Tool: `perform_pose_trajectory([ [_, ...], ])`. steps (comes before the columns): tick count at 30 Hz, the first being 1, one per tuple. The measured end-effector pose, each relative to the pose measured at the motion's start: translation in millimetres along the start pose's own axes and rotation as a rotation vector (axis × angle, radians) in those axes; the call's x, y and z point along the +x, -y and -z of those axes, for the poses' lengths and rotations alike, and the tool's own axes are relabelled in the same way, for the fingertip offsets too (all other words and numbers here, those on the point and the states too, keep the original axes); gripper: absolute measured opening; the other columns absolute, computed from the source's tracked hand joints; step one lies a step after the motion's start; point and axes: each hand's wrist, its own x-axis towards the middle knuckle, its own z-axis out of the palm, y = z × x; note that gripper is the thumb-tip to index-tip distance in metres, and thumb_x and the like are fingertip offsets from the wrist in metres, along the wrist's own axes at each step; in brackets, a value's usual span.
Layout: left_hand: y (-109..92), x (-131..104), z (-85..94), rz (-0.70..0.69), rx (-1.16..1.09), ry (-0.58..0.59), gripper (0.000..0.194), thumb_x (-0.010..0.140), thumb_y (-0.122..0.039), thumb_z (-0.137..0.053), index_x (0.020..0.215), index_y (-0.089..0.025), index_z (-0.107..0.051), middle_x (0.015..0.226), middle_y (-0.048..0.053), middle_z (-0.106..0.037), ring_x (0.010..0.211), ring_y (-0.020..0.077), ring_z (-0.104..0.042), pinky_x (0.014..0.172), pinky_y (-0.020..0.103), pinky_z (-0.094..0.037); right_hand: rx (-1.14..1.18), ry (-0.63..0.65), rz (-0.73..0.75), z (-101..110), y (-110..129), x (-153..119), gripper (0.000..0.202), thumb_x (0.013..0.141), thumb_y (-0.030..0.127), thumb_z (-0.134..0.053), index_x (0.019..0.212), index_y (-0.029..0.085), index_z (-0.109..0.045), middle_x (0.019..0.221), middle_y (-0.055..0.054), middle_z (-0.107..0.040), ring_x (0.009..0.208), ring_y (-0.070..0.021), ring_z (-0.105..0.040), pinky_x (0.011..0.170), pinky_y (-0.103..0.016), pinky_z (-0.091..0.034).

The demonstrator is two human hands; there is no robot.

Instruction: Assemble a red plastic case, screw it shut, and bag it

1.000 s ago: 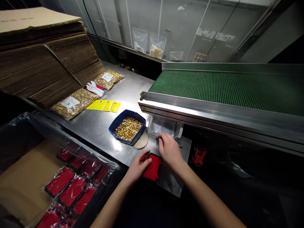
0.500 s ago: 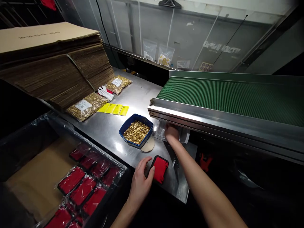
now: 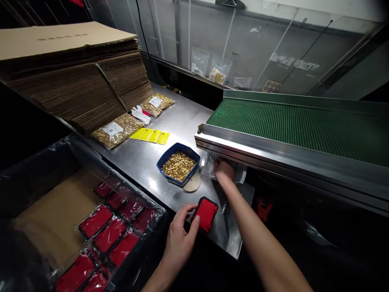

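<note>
My left hand (image 3: 181, 235) is at the near edge of the steel table, its thumb and fingers closed on the left side of a flat red-and-black case (image 3: 206, 214). My right hand (image 3: 224, 171) reaches under the edge of the conveyor, fingers curled on clear plastic bags (image 3: 208, 165); its fingertips are partly hidden. Left of the bags stands a blue tray (image 3: 164, 173) of small gold-coloured metal parts (image 3: 179, 166). A round beige disc (image 3: 193, 185) lies partly beneath the tray.
A green ribbed conveyor (image 3: 273, 125) rises on the right. At left, a lined bin (image 3: 133, 198) holds several bagged red-and-black cases (image 3: 109, 233). Stacked cardboard (image 3: 91, 85), bags of gold parts (image 3: 117, 130), white gloves (image 3: 141, 115) and yellow labels (image 3: 150, 135) are behind.
My left fingers have closed in from beside the red-and-black case onto its left edge. My right hand stays at the plastic bags. The whole view has shifted slightly.
</note>
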Motion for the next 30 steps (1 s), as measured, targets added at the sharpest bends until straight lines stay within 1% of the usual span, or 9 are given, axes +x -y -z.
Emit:
perform_pose_trajectory([
  [7, -13, 8, -7.6, -0.021, -0.117, 0.015, 0.027, 0.099, -0.038, -0.059, 0.122, -0.025, -0.067, 0.120, 0.008, -0.075, 0.107, 0.0267, -0.071, 0.093, 0.039, -0.055, 0.234, -0.145, 0.111, 3, -1, -31, 0.025, 0.106, 0.037, -0.054, 0.112, 0.016, -0.067, 0.114, -0.008, -0.070, 0.108, -0.0231, -0.066, 0.099, -0.044, -0.051],
  [10, -15, 35, -17.7, -0.070, -0.212, 0.007, 0.029, 0.098, -0.038, -0.060, 0.122, -0.022, -0.068, 0.115, 0.009, -0.076, 0.107, 0.0260, -0.072, 0.097, 0.039, -0.056, 0.352, -0.176, 0.230, 8, -2, -51, 0.027, 0.105, 0.035, -0.047, 0.106, 0.018, -0.068, 0.115, -0.010, -0.068, 0.110, -0.0237, -0.063, 0.102, -0.039, -0.047],
  [14, -18, 85, -36.0, -0.110, -0.281, 0.022, 0.045, 0.096, -0.040, -0.062, 0.135, -0.018, -0.060, 0.133, 0.015, -0.069, 0.111, 0.0257, -0.071, 0.092, 0.037, -0.060, 0.516, -0.123, 0.340, 15, -7, -73, 0.031, 0.101, 0.042, -0.046, 0.095, 0.020, -0.066, 0.099, -0.008, -0.069, 0.096, -0.0231, -0.063, 0.090, -0.034, -0.049],
  [17, -21, 106, -43.3, -0.154, -0.290, 0.044, 0.037, 0.092, -0.041, -0.068, 0.121, -0.018, -0.069, 0.117, 0.011, -0.075, 0.095, 0.0227, -0.073, 0.082, 0.034, -0.059, 0.631, -0.034, 0.385, 20, -17, -87, 0.031, 0.100, 0.044, -0.045, 0.087, 0.021, -0.062, 0.085, -0.003, -0.067, 0.084, -0.0204, -0.062, 0.079, -0.029, -0.050],
  [19, -24, 107, -43.7, -0.175, -0.266, 0.035, 0.024, 0.089, -0.040, -0.073, 0.099, -0.018, -0.074, 0.095, 0.005, -0.076, 0.083, 0.0195, -0.069, 0.077, 0.030, -0.055, 0.686, 0.000, 0.380, 25, -28, -97, 0.032, 0.100, 0.045, -0.046, 0.084, 0.022, -0.060, 0.082, -0.001, -0.064, 0.081, -0.0193, -0.060, 0.075, -0.028, -0.049],
  [21, -26, 101, -42.8, -0.185, -0.248, 0.010, 0.019, 0.088, -0.038, -0.074, 0.085, -0.019, -0.072, 0.085, 0.003, -0.070, 0.078, 0.0176, -0.063, 0.072, 0.028, -0.050, 0.723, 0.011, 0.354, 30, -39, -108, 0.033, 0.100, 0.047, -0.046, 0.082, 0.022, -0.057, 0.082, -0.001, -0.061, 0.080, -0.0187, -0.058, 0.074, -0.028, -0.048],
  [25, -31, 82, -46.7, -0.182, -0.300, 0.027, 0.021, 0.094, -0.037, -0.064, 0.084, -0.020, -0.063, 0.094, 0.003, -0.065, 0.086, 0.0175, -0.060, 0.074, 0.026, -0.048, 0.780, 0.020, 0.298, 40, -56, -134, 0.032, 0.103, 0.051, -0.044, 0.092, 0.023, -0.055, 0.088, -0.001, -0.060, 0.083, -0.0179, -0.057, 0.077, -0.028, -0.048],
  [28, -34, 69, -56.8, -0.156, -0.373, 0.130, 0.023, 0.094, -0.041, -0.064, 0.086, -0.020, -0.055, 0.084, 0.000, -0.062, 0.077, 0.0154, -0.060, 0.072, 0.026, -0.050, 0.797, 0.105, 0.301, 40, -65, -151, 0.034, 0.092, 0.055, -0.065, 0.105, 0.025, -0.056, 0.095, 0.000, -0.064, 0.082, -0.0173, -0.060, 0.076, -0.027, -0.050],
  [30, -35, 62, -63.4, -0.138, -0.408, 0.172, 0.024, 0.091, -0.038, -0.067, 0.087, -0.022, -0.050, 0.080, -0.002, -0.059, 0.072, 0.0141, -0.059, 0.069, 0.025, -0.049, 0.799, 0.170, 0.285, 36, -73, -159, 0.036, 0.087, 0.055, -0.072, 0.098, 0.024, -0.056, 0.084, 0.002, -0.063, 0.072, -0.0162, -0.059, 0.066, -0.025, -0.049],
])
